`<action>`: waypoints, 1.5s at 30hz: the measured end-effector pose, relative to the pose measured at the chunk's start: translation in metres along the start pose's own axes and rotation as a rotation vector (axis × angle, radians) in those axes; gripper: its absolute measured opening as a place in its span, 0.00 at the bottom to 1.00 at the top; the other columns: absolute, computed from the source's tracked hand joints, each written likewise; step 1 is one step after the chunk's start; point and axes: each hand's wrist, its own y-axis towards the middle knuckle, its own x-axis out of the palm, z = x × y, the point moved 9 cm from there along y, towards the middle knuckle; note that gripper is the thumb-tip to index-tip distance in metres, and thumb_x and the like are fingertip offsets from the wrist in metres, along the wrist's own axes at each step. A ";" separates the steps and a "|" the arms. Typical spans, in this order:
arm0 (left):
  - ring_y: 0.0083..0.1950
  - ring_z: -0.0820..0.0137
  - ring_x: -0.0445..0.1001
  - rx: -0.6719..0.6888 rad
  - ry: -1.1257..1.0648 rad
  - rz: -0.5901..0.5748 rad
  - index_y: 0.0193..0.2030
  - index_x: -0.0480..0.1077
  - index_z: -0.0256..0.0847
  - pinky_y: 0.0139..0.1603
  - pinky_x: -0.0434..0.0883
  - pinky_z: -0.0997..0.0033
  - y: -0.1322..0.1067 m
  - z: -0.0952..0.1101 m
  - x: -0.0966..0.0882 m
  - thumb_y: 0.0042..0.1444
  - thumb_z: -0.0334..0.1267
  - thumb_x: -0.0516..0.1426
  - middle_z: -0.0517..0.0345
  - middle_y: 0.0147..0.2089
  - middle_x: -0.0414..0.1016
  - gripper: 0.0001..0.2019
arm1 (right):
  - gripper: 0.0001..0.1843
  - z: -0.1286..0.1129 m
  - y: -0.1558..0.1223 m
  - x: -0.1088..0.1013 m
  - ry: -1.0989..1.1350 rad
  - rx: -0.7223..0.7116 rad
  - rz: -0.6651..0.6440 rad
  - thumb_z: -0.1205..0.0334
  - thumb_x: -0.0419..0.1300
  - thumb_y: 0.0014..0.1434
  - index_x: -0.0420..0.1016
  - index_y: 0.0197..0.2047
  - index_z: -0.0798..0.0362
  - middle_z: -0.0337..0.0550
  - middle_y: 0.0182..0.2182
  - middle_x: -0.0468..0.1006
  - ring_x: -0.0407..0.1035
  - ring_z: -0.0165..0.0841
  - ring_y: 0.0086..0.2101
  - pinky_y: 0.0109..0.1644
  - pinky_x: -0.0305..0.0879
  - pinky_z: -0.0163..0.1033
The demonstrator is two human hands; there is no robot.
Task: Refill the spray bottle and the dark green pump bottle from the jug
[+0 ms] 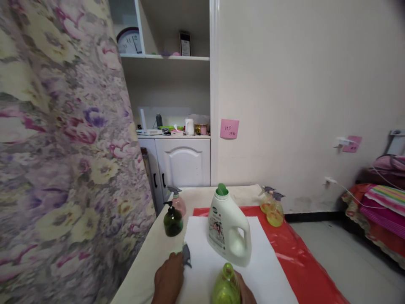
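My left hand (169, 276) is closed around a grey spray nozzle (187, 256) at the left edge of the white sheet (196, 230). At the bottom of the view, my right hand (246, 291) grips a translucent yellow-green bottle (226, 287) from its right side; its neck is uncovered at the top. Just beyond stands a large pale detergent jug (229, 228), upright, with its handle to the right and a green piece (222, 189) in its mouth. To the left are a dark green pump bottle (173, 221) and a pink spray bottle (179, 204).
Two spray bottles with yellow liquid, the nearer one (275, 213) in front, stand on red plastic sheeting (294, 257) at the right. A floral curtain (63, 169) hangs close on the left. Behind the table are a white cabinet (186, 162) and a wall (284, 105).
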 end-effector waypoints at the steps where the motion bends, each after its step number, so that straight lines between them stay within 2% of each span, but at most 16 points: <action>1: 0.51 0.55 0.76 0.011 -0.038 0.020 0.51 0.71 0.39 0.48 0.69 0.59 -0.002 0.002 -0.006 0.54 0.27 0.50 0.43 0.53 0.76 0.19 | 0.49 -0.002 -0.001 0.002 -0.010 -0.013 -0.011 0.22 0.55 0.41 0.72 0.53 0.53 0.50 0.41 0.83 0.75 0.47 0.47 0.54 0.66 0.46; 3: 0.51 0.58 0.76 0.056 -0.118 0.068 0.55 0.68 0.40 0.49 0.69 0.61 -0.008 0.008 -0.023 0.59 0.33 0.49 0.46 0.54 0.75 0.18 | 0.48 -0.007 -0.004 0.005 -0.035 -0.033 -0.033 0.22 0.52 0.44 0.71 0.54 0.53 0.50 0.41 0.83 0.76 0.47 0.45 0.52 0.68 0.45; 4: 0.49 0.60 0.76 0.089 -0.222 0.099 0.57 0.66 0.41 0.49 0.69 0.63 -0.012 0.012 -0.033 0.60 0.38 0.49 0.48 0.52 0.76 0.18 | 0.48 -0.009 -0.005 0.005 -0.056 -0.038 -0.034 0.22 0.51 0.45 0.70 0.54 0.52 0.51 0.41 0.82 0.76 0.47 0.45 0.51 0.69 0.46; 5: 0.46 0.61 0.76 0.124 -0.381 0.129 0.56 0.66 0.41 0.48 0.69 0.65 -0.017 0.016 -0.044 0.61 0.43 0.50 0.50 0.47 0.77 0.19 | 0.48 -0.009 -0.006 0.005 -0.078 -0.038 -0.031 0.22 0.50 0.46 0.70 0.55 0.52 0.51 0.42 0.82 0.76 0.47 0.45 0.50 0.69 0.46; 7: 0.40 0.62 0.76 0.188 -0.895 0.195 0.53 0.68 0.39 0.45 0.70 0.66 -0.028 0.021 -0.067 0.57 0.50 0.55 0.54 0.38 0.78 0.21 | 0.47 -0.008 -0.007 0.004 -0.109 -0.041 -0.020 0.22 0.49 0.46 0.69 0.56 0.50 0.50 0.42 0.82 0.76 0.48 0.45 0.50 0.69 0.47; 9: 0.38 0.66 0.74 0.249 -1.418 0.251 0.48 0.70 0.41 0.45 0.70 0.67 -0.041 0.025 -0.086 0.54 0.49 0.59 0.55 0.41 0.77 0.19 | 0.48 -0.010 -0.006 0.004 -0.128 -0.090 -0.010 0.22 0.51 0.44 0.70 0.56 0.50 0.50 0.43 0.82 0.75 0.49 0.46 0.53 0.67 0.48; 10: 0.37 0.68 0.74 0.283 -1.608 0.258 0.47 0.71 0.42 0.45 0.70 0.68 -0.046 0.028 -0.092 0.53 0.48 0.60 0.56 0.43 0.76 0.17 | 0.49 -0.010 -0.006 0.005 -0.127 -0.120 -0.011 0.21 0.52 0.43 0.70 0.56 0.50 0.51 0.44 0.81 0.74 0.49 0.47 0.54 0.67 0.48; 12: 0.38 0.71 0.73 0.318 -1.854 0.237 0.47 0.72 0.45 0.47 0.71 0.71 -0.054 0.038 -0.097 0.53 0.43 0.62 0.57 0.46 0.75 0.15 | 0.50 -0.011 -0.004 0.006 -0.117 -0.152 -0.015 0.21 0.52 0.43 0.70 0.56 0.52 0.53 0.47 0.80 0.73 0.49 0.49 0.55 0.66 0.48; 14: 0.40 0.71 0.73 0.332 -1.953 0.175 0.47 0.73 0.46 0.48 0.71 0.72 -0.060 0.052 -0.095 0.52 0.40 0.63 0.58 0.46 0.75 0.14 | 0.50 -0.009 -0.003 0.007 -0.116 -0.141 -0.016 0.21 0.50 0.44 0.70 0.56 0.53 0.54 0.46 0.81 0.73 0.49 0.48 0.56 0.66 0.49; 17: 0.39 0.71 0.73 0.360 -1.980 0.096 0.48 0.73 0.46 0.45 0.72 0.72 -0.068 0.072 -0.092 0.52 0.40 0.64 0.57 0.45 0.75 0.15 | 0.48 -0.012 -0.003 0.007 -0.127 -0.138 -0.001 0.21 0.50 0.44 0.71 0.54 0.51 0.52 0.45 0.81 0.73 0.49 0.49 0.57 0.65 0.50; 20: 0.38 0.71 0.73 0.351 -2.015 0.077 0.47 0.74 0.46 0.44 0.73 0.73 -0.075 0.084 -0.090 0.51 0.40 0.65 0.57 0.43 0.75 0.16 | 0.43 -0.018 -0.005 0.008 -0.134 -0.162 -0.011 0.24 0.52 0.47 0.72 0.52 0.49 0.50 0.46 0.81 0.73 0.49 0.49 0.58 0.64 0.51; 29: 0.38 0.70 0.72 0.331 -2.046 0.160 0.45 0.75 0.48 0.43 0.74 0.72 -0.084 0.093 -0.102 0.49 0.40 0.66 0.58 0.43 0.76 0.15 | 0.39 -0.018 -0.003 0.013 -0.114 -0.133 -0.107 0.28 0.52 0.51 0.72 0.53 0.49 0.48 0.49 0.80 0.71 0.46 0.52 0.58 0.65 0.48; 33: 0.37 0.70 0.73 0.323 -2.017 0.154 0.44 0.75 0.47 0.41 0.73 0.72 -0.082 0.093 -0.102 0.48 0.40 0.66 0.57 0.43 0.77 0.15 | 0.41 -0.023 -0.004 0.010 -0.120 -0.216 -0.084 0.28 0.57 0.47 0.71 0.54 0.50 0.50 0.49 0.80 0.72 0.47 0.50 0.57 0.66 0.50; 36: 0.37 0.70 0.73 0.303 -1.915 0.067 0.43 0.75 0.44 0.38 0.72 0.72 -0.073 0.099 -0.086 0.46 0.42 0.67 0.56 0.43 0.77 0.16 | 0.42 -0.029 -0.006 0.008 -0.151 -0.267 -0.079 0.29 0.62 0.42 0.72 0.52 0.50 0.49 0.47 0.80 0.73 0.48 0.49 0.55 0.67 0.50; 39: 0.38 0.66 0.75 0.281 -1.737 -0.022 0.43 0.75 0.43 0.40 0.72 0.69 -0.064 0.108 -0.060 0.44 0.41 0.69 0.54 0.41 0.79 0.18 | 0.42 -0.034 -0.009 0.008 -0.156 -0.267 -0.068 0.29 0.64 0.40 0.73 0.51 0.49 0.48 0.44 0.81 0.74 0.47 0.46 0.52 0.69 0.48; 45: 0.48 0.54 0.76 0.322 -1.475 -0.129 0.38 0.76 0.42 0.52 0.70 0.59 -0.059 0.124 -0.017 0.41 0.40 0.68 0.49 0.42 0.82 0.15 | 0.39 -0.041 -0.011 0.005 -0.163 -0.248 -0.005 0.28 0.53 0.50 0.72 0.53 0.48 0.47 0.45 0.80 0.73 0.45 0.48 0.55 0.67 0.46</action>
